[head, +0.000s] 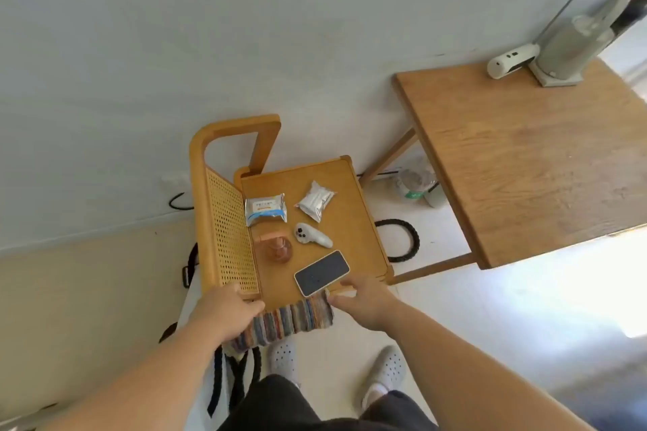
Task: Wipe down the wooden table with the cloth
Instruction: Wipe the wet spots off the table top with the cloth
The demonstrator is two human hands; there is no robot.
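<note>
A striped multicoloured cloth (290,320) hangs over the near edge of a small wooden side table (353,220). My left hand (224,311) grips the cloth's left end. My right hand (364,301) pinches its right end, fingers close to a phone. A larger wooden table (525,164) stands to the right, apart from both hands.
On the side table lie a phone (322,272), a white controller (311,235), a wipes pack (265,210), a silver pouch (315,200) and an amber pump bottle (278,248). A rattan panel (229,234) borders its left. The large table carries a grey appliance (567,42). Cables lie on the floor.
</note>
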